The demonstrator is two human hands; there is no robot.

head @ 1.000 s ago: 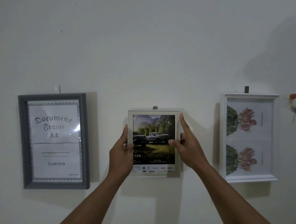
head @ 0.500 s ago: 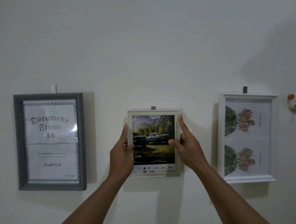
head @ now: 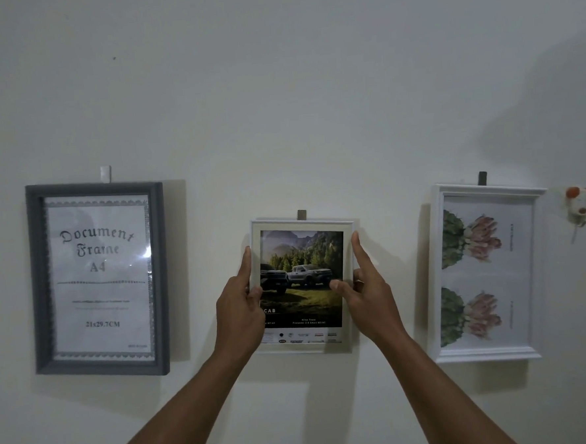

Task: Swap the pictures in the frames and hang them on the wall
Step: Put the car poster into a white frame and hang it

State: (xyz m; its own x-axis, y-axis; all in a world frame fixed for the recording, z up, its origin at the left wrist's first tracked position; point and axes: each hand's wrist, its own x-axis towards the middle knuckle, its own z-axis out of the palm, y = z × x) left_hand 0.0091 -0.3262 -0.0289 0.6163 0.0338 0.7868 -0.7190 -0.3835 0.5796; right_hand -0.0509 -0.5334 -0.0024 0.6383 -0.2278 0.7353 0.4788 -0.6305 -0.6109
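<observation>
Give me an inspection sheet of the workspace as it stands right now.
Surface: pale painted wall, dimly lit.
Job's things: small white-framed truck picture held against the wall just below a dark hook; whether it hangs cannot be told. Grey-framed document sheet hangs at left, white moulded frame with two flower prints at right.
Clutter: small white and orange felt ornament on the wall, far right.
Hands: left hand grips the truck picture's left edge, right hand pinches its right edge.
Cables: nothing seen.
Surroundings: broad shadow at the wall's upper right.
</observation>
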